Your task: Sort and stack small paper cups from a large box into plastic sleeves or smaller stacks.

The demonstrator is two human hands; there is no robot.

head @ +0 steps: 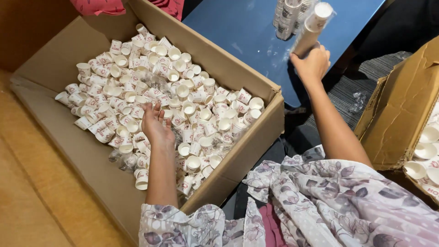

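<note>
Below, left hand [154,122] among paper cups [137,87], right hand [312,61] gripping cup stack [311,28]

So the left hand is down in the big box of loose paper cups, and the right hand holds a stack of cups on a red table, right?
Nearly. The head view shows the table is blue, not red. The left hand is in the cardboard box of loose paper cups, and the right hand holds a stack of cups.

1. Loose paper cups [151,98]: small, white with red print, heaped at every angle inside the open cardboard box [238,158].
2. Wrapped cup stack [311,29]: a long sleeve of nested cups in clear plastic, leaning tilted on the blue counter [247,32] beyond the box's far wall.
</note>
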